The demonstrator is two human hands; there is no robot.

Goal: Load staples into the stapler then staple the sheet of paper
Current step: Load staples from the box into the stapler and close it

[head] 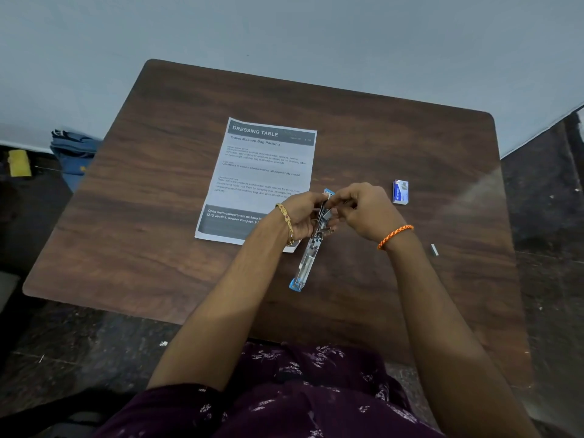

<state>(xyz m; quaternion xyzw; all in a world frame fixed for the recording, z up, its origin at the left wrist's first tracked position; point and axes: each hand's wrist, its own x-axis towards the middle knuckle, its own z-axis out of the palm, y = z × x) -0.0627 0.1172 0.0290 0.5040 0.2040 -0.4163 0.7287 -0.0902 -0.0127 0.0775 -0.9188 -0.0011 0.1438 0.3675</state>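
A blue and clear stapler point(308, 260) is swung open, its top arm stretching toward me over the table. My left hand point(300, 216) grips the stapler's base from the left. My right hand point(360, 210) pinches something small at the magazine near the stapler's front end; what sits between those fingers is hidden. The printed sheet of paper point(262, 175), headed "DRESSING TABLE", lies flat just left of the hands, its near right corner under my left wrist. A small blue and white staple box point(400, 192) lies to the right.
A short strip of staples point(434, 249) lies on the dark wooden table point(142, 200) near its right edge. A blue bag point(74, 150) and a yellow object point(19, 162) sit on the floor at the left, by the wall.
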